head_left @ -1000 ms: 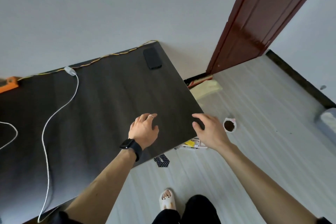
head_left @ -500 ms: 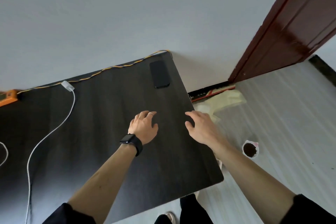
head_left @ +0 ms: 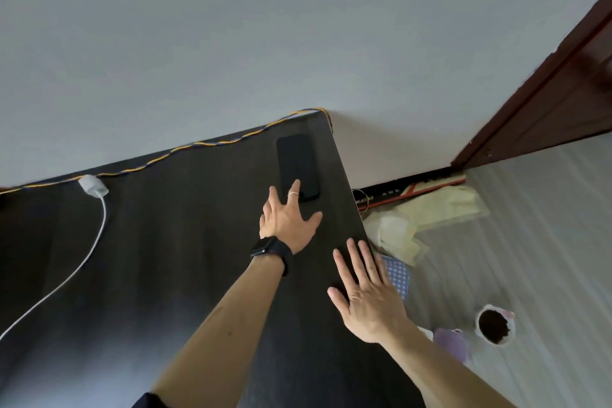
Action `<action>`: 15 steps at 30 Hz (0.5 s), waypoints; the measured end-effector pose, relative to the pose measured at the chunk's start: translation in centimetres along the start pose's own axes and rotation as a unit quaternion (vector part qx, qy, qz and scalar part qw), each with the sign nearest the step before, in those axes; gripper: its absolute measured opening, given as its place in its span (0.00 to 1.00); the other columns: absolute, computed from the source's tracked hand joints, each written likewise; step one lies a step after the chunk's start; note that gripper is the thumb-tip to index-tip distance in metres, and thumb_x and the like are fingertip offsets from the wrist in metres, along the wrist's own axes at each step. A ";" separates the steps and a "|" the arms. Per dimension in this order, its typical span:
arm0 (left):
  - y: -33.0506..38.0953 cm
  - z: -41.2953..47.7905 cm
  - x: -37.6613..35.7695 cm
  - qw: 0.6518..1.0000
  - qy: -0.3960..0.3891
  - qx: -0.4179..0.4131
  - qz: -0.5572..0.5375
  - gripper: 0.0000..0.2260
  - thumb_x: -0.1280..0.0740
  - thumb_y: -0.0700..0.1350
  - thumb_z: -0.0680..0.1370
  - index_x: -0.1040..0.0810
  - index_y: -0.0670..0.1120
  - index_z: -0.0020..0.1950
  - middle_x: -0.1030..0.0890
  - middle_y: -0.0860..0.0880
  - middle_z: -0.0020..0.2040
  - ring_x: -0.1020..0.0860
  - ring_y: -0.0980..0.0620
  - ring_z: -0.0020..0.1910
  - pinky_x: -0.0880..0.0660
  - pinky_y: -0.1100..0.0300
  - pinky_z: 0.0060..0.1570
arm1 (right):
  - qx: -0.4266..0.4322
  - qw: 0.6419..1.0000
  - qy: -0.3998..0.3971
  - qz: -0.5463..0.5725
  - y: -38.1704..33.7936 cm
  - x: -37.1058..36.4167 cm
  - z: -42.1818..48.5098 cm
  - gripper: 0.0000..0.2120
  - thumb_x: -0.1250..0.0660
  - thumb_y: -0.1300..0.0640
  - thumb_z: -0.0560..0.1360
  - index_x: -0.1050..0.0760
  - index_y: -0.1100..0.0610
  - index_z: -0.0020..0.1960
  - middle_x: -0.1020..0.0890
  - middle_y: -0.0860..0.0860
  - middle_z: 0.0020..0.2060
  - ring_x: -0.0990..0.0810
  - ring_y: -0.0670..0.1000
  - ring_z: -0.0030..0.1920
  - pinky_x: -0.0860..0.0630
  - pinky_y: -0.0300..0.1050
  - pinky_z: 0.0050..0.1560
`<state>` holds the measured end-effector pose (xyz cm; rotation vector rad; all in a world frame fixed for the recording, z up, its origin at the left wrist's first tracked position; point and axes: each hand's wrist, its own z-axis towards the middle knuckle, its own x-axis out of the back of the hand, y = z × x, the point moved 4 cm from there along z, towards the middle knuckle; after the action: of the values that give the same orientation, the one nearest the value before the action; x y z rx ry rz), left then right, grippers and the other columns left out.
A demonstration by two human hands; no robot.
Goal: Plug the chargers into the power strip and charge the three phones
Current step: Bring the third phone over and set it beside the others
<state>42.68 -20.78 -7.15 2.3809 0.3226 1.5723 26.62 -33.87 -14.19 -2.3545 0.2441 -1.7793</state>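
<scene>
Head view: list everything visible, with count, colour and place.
table: 1, black, lower left.
phone: 1, black, table's far right corner.
charger: 1, white, table's far edge, left.
cable: 1, white, from the charger toward near left.
wire: 1, yellow-blue, along the table's far edge.
door: 1, dark red, right.
pot: 1, white, dark filling, on the floor, right.
sheet: 1, pale yellow, crumpled on the floor by the wall.
cloth: 1, blue checked, floor beside the table.
watch: 1, black, left wrist.
left hand: 1, fingers spread, tips at the phone's near end.
right hand: 1, flat, fingers straight, at the table's right edge.
</scene>
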 end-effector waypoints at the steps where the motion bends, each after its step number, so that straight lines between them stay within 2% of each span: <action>1: 0.2 0.9 -0.1 1.000 0.003 -0.002 0.008 0.36 0.37 0.64 0.76 0.51 0.59 0.80 0.51 0.39 0.80 0.45 0.37 0.77 0.38 0.41 0.72 | 0.006 1.000 0.002 -0.004 -0.1 -0.1 0.3 0.34 0.54 0.36 0.81 0.50 0.51 0.81 0.52 0.55 0.81 0.55 0.58 0.81 0.50 0.58 0.75; 5: 0.9 3.4 -0.8 0.999 0.007 0.006 0.039 0.35 0.39 0.67 0.76 0.50 0.61 0.79 0.51 0.39 0.80 0.44 0.36 0.77 0.37 0.40 0.71 | 0.003 1.000 -0.005 -0.014 -0.1 -0.4 0.5 0.34 0.58 0.35 0.81 0.51 0.51 0.81 0.52 0.55 0.81 0.54 0.58 0.80 0.51 0.59 0.74; 9: 1.5 4.1 -1.8 0.998 0.019 0.019 0.056 0.35 0.40 0.69 0.75 0.45 0.59 0.78 0.50 0.39 0.79 0.42 0.36 0.75 0.34 0.40 0.66 | -0.003 1.000 -0.006 -0.017 0.0 -0.4 0.3 0.33 0.58 0.36 0.81 0.49 0.52 0.81 0.50 0.56 0.81 0.52 0.59 0.80 0.50 0.58 0.74; 15: 1.5 4.7 -2.2 0.993 0.085 0.013 0.082 0.26 0.40 0.63 0.79 0.39 0.57 0.75 0.41 0.38 0.76 0.36 0.37 0.70 0.32 0.41 0.62 | -0.003 1.000 0.004 -0.014 0.2 -0.7 0.4 0.33 0.57 0.36 0.81 0.49 0.51 0.81 0.50 0.55 0.81 0.51 0.58 0.80 0.50 0.58 0.75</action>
<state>46.20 -23.36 -10.34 2.3496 0.1860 1.8597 26.77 -33.84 -14.96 -2.3676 0.2190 -1.8024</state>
